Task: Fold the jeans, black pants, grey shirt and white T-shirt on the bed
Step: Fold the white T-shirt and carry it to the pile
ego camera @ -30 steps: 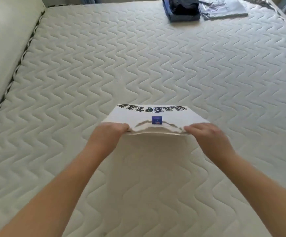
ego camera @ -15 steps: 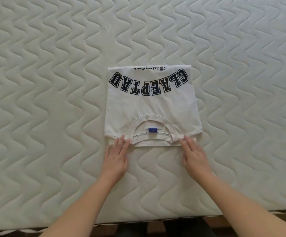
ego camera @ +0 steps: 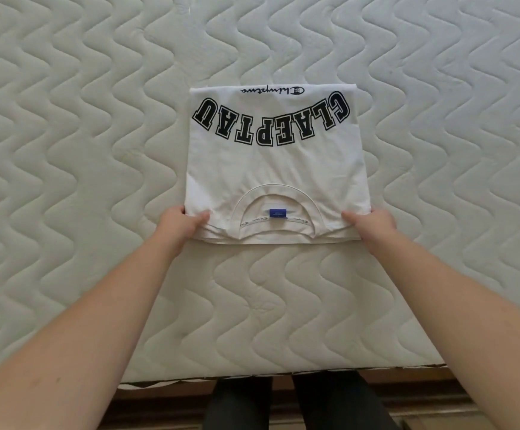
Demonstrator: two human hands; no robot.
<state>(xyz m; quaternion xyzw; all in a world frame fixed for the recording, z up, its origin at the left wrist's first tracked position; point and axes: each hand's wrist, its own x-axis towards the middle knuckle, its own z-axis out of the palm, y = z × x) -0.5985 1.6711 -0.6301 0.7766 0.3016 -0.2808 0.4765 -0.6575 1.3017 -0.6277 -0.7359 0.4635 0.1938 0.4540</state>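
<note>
The white T-shirt [ego camera: 277, 169] lies folded into a neat rectangle on the quilted mattress [ego camera: 81, 150], black block letters at its far end and the collar with a blue tag facing me. My left hand [ego camera: 179, 223] grips its near left corner, thumb on top and fingers under the layers. My right hand [ego camera: 372, 225] grips the near right corner the same way. The jeans, black pants and grey shirt are out of view.
The near edge of the mattress [ego camera: 252, 372] runs across the bottom, with a wooden floor and my dark-clad legs [ego camera: 299, 401] below it. Bare quilted surface surrounds the shirt on all sides.
The shirt was laid down folded in half. My hands went from resting flat at its near edge to gripping its two near corners. The view tilted down, losing the far clothes pile.
</note>
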